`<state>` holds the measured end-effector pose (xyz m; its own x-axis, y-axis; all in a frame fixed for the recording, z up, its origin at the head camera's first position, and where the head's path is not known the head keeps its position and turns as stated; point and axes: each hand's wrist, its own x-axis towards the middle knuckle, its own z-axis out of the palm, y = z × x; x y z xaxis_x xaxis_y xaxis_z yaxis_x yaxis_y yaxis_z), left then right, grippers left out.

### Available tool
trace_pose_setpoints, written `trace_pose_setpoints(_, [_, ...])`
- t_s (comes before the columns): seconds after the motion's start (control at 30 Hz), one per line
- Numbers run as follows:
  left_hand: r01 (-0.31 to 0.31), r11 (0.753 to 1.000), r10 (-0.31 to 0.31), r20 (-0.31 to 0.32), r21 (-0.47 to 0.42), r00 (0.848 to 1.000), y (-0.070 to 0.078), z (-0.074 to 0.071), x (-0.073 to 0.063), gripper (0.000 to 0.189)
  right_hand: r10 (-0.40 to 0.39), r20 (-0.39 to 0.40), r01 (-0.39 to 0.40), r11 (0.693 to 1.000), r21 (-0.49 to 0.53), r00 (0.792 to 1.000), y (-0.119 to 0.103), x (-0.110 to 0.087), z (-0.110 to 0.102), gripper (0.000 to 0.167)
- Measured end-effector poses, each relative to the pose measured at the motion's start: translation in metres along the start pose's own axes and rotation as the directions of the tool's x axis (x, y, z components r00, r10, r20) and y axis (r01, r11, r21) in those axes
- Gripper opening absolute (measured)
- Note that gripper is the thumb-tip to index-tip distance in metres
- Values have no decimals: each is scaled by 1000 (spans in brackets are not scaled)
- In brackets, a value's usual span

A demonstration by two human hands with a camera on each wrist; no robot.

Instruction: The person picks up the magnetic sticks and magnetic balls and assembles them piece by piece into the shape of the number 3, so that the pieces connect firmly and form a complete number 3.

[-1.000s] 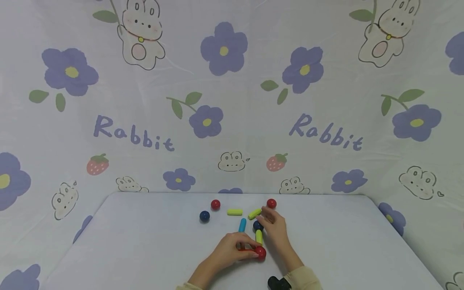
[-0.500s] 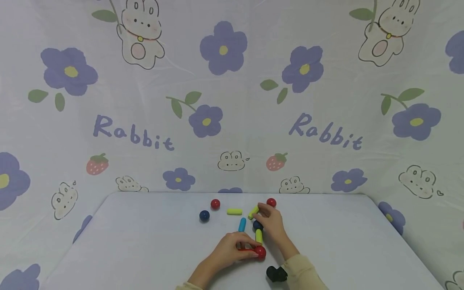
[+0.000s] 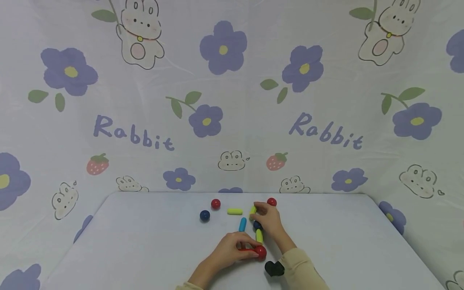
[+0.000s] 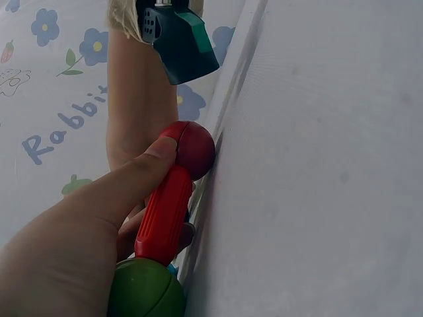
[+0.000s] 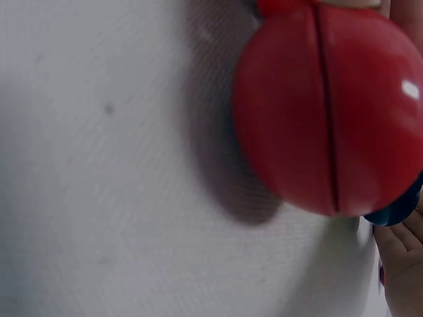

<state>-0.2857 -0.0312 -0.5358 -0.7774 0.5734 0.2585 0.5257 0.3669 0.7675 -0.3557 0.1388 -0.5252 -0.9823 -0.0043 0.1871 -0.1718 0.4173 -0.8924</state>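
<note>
My left hand (image 3: 230, 249) grips a red stick (image 4: 164, 214) with a red ball (image 3: 260, 253) on its end. The thumb presses where ball and stick meet in the left wrist view, and a green ball (image 4: 145, 290) sits at the stick's other end. From the red ball a yellow-green stick (image 3: 259, 236) runs back to a dark blue ball (image 3: 257, 225). Just beyond that ball my right hand (image 3: 272, 220) pinches another yellow-green stick (image 3: 252, 211) between thumb and index finger. Whether this stick touches the ball is hidden. A light blue stick (image 3: 242, 224) shows behind the left hand.
On the white table (image 3: 145, 241) lie a loose red ball (image 3: 215, 204), a dark blue ball (image 3: 204, 216) and a yellow-green stick (image 3: 235, 211). Another red ball (image 3: 272, 202) is behind the right hand. A black wrist device (image 3: 274, 268) sits by the right sleeve.
My right hand has shifted slightly left and taken the far yellow-green stick between its fingertips, turning it from slanted to nearly straight away from me. The left hand stays still.
</note>
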Motion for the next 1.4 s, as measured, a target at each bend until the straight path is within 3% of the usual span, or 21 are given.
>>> trace_pose_setpoints(0.47, [12,1000,-11,12,-6,1000,-4,2,2,29,23,94,-14,996,-90,995,-6,6,-6,45])
trace_pose_setpoints(0.73, [19,1000,-19,17,-8,1000,-5,2,1,29,37,84,-28,995,-99,996,-2,8,-6,44])
trace_pose_setpoints(1.1, [0,1000,0,13,0,1000,-4,1,0,28,15,58,-12,999,-36,998,3,5,-6,43])
trace_pose_setpoints(1.4, [31,999,-31,19,-7,999,-2,1,0,29,36,18,-35,999,-2,999,5,4,-8,43])
